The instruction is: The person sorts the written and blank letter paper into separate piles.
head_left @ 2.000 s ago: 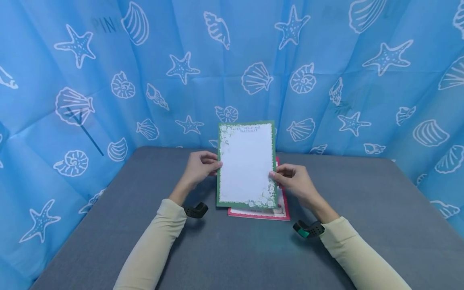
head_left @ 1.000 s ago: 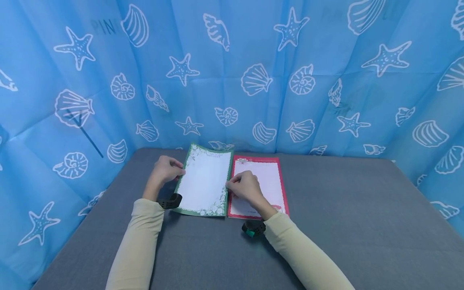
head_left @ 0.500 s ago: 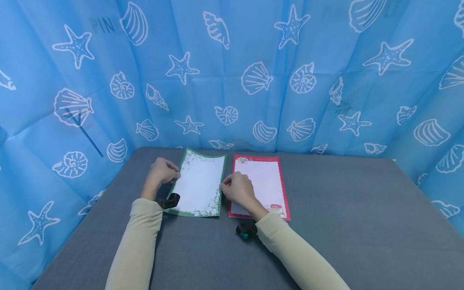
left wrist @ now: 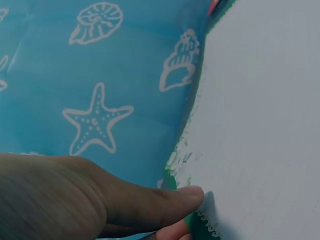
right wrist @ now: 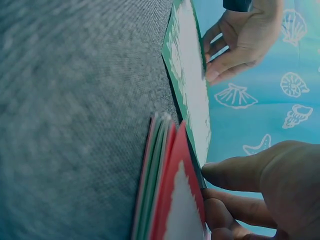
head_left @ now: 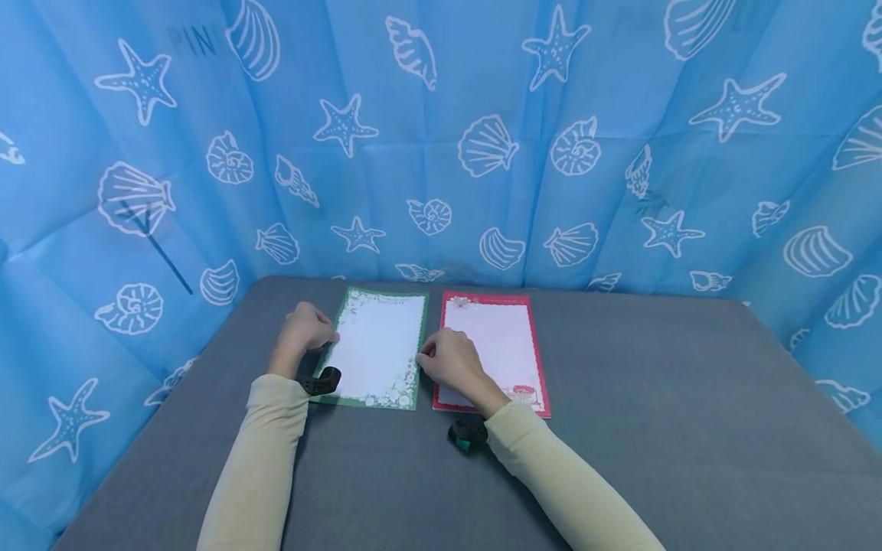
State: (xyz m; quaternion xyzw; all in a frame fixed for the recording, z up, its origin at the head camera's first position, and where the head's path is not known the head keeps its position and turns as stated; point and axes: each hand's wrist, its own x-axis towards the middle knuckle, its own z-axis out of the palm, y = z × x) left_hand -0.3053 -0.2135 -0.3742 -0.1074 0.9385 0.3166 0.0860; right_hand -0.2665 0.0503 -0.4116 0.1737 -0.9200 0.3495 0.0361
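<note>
A sheet of paper (head_left: 377,344) with a green flowered border lies low over the grey table, left of a stack of red-bordered sheets (head_left: 508,337). My left hand (head_left: 305,329) pinches its left edge; the left wrist view shows the thumb on the face of the sheet (left wrist: 265,120) and fingers behind. At the opposite edge, my right hand (head_left: 451,358) pinches the green border between thumb and forefinger, with that forearm crossing the red stack's lower left. In the right wrist view the stack (right wrist: 180,215) shows several red and green layers.
The grey cloth-covered table (head_left: 654,413) stretches to both sides and toward me. A blue curtain (head_left: 427,153) with white shells and starfish hangs right behind its back edge. Black bands (head_left: 324,381) sit on both wrists.
Both hands have carried the green-bordered sheet from over the red stack to its left and lowered it to the table. The sheet's bend has flattened; the red stack is uncovered.
</note>
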